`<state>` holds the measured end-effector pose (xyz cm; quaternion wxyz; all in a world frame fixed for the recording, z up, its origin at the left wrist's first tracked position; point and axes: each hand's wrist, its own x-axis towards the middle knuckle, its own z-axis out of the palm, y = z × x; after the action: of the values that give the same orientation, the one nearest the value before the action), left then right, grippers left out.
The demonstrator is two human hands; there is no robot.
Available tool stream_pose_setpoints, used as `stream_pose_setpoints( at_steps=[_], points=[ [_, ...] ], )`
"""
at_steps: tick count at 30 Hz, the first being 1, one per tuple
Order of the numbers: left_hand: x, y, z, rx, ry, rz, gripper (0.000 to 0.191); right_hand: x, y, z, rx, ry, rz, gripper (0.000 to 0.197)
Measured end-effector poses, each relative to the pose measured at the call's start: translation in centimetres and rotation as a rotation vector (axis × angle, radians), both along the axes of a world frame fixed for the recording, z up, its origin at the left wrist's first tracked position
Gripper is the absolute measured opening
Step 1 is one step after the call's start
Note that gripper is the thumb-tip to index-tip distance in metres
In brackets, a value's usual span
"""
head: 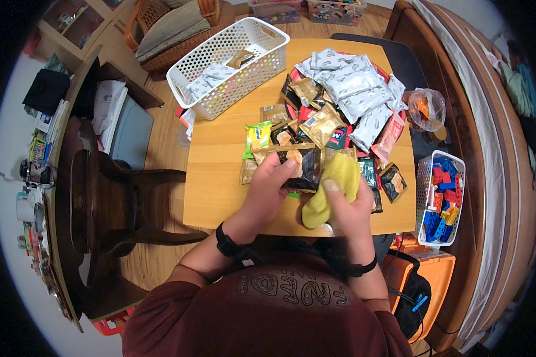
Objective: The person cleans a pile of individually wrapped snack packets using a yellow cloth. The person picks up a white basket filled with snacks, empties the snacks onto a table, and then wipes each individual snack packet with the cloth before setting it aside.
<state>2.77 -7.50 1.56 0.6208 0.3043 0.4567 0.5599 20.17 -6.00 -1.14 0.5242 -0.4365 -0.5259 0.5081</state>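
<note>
My left hand [268, 185] grips a black and gold snack packet [304, 172] by its left side. A yellow-green cloth [346, 176] is bunched in my right hand [350, 201], thumb on top, just right of that packet. Beyond both hands, silver packets [355, 85] are heaped on a red tray [382, 71], mostly covered. Gold packets [322, 126], a green and yellow packet [257, 137], a pink packet [389, 136] and another black and gold packet [393, 182] lie around it. A white perforated basket [241, 91] at the table's back left holds silver packets [216, 73] and a brown packet [240, 58].
The wooden table [219, 178] lies before me. At its right are a basket of toy bricks [442, 201] and a clear plastic bag [429, 107] with orange contents. A dark wooden stool [116, 203] stands left, an orange box [442, 285] lower right.
</note>
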Motion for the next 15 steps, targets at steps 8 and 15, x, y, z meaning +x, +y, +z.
stream_pose_setpoints(
  at_steps=[8, 15],
  points=[
    [-1.8, 0.4, -0.4, -0.037, 0.102, -0.192, 0.026, 0.7, -0.3, -1.9, -0.063, -0.145, 0.08, 0.034],
    [-8.2, 9.2, 3.6, 0.198, 0.238, 0.238, 0.021, 1.7, -2.1, -4.9, 0.018, -0.373, 0.22, 0.031]
  ],
)
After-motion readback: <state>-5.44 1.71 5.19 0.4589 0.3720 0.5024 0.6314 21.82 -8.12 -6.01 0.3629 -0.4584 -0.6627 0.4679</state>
